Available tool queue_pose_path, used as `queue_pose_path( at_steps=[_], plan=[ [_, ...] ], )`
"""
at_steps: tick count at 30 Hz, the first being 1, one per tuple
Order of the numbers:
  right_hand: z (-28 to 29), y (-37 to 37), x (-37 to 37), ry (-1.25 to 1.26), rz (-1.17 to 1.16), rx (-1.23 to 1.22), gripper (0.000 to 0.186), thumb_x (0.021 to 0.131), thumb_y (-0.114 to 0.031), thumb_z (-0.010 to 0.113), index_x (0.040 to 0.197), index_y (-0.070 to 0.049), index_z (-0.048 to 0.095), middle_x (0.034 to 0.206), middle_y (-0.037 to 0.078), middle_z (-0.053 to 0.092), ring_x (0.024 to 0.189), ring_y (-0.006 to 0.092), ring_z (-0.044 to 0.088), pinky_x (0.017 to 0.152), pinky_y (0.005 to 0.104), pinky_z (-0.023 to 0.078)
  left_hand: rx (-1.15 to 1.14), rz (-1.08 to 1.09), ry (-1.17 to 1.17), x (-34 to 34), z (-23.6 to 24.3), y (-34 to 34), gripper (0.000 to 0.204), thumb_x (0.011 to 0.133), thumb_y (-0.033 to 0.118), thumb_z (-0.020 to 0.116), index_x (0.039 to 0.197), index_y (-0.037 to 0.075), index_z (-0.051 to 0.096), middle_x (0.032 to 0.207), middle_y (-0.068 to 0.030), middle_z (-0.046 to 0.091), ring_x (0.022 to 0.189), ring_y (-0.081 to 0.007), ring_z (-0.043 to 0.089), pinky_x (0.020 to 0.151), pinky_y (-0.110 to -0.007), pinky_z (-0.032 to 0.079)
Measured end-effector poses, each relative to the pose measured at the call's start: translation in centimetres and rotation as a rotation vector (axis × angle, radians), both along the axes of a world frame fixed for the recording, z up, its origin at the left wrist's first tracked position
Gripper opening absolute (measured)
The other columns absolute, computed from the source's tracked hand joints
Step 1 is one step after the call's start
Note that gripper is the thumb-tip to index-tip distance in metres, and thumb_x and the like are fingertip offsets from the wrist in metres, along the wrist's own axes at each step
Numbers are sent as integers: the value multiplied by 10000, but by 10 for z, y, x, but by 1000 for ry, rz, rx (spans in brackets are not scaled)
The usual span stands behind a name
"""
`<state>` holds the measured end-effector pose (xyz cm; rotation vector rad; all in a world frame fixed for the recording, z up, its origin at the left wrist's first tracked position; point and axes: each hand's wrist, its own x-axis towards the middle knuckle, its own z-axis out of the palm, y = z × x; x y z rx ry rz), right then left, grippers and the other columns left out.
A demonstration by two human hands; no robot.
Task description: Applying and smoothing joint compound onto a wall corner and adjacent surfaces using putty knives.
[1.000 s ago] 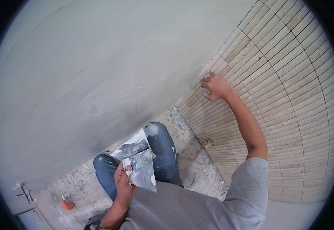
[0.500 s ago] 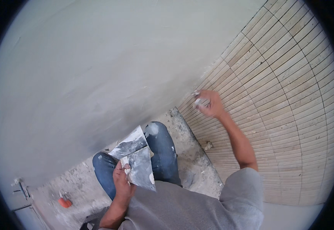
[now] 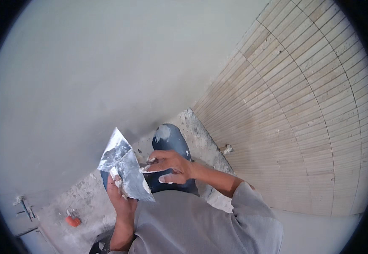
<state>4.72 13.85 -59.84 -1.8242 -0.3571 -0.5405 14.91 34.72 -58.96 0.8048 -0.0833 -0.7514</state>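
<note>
My left hand (image 3: 117,192) is closed on a wide metal plastering blade (image 3: 127,163), held tilted over my left knee. Grey-white plaster smears cover its face, and a pale lump of it sits by my fingers. My right hand (image 3: 173,166) is at the blade's right edge, fingertips touching or almost touching it. Its fingers point left and are coated white, with the thumb apart from them. No tool shows in that hand, though the undersides of the fingers are partly hidden.
A smooth grey plastered wall (image 3: 108,63) rises ahead and left. Narrow beige tiles (image 3: 294,110) cover the wall at right. The dusty floor (image 3: 82,190) has an orange object (image 3: 72,221) at left. A small pipe fitting (image 3: 227,149) sticks out near the tiles' lower edge.
My right hand has come down and left from the corner by the tiles to the blade. The blade, in my left hand, has shifted left and turned a little.
</note>
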Motion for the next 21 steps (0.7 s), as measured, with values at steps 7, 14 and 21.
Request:
queue_pose_path(
  at_steps=[7,14,21],
  plan=[
    [16,12,11,-7,71,12,550,723,-151,695,1267,-68,669,1104,185,589,876,344,618,760,397,505,120,125,24,1,-9,20,389,1004,200,528,1344,14,500,1222,-120,615,1069,-222,640,921,-371,524],
    [-4,45,43,-19,164,-21,545,743,-159,692,1286,-127,670,1096,174,586,894,335,620,805,396,502,140,253,45,7,-28,78,393,1016,245,487,1364,65,501,1289,-133,599,1172,-262,605,1007,-424,491],
    [-44,59,76,239,172,230,557,776,-6,673,1329,-60,632,1112,126,614,964,186,615,849,334,522,-37,411,46,1,-46,100,388,1001,221,513,1336,24,518,1258,-135,622,1148,-267,623,999,-406,507]
  ],
)
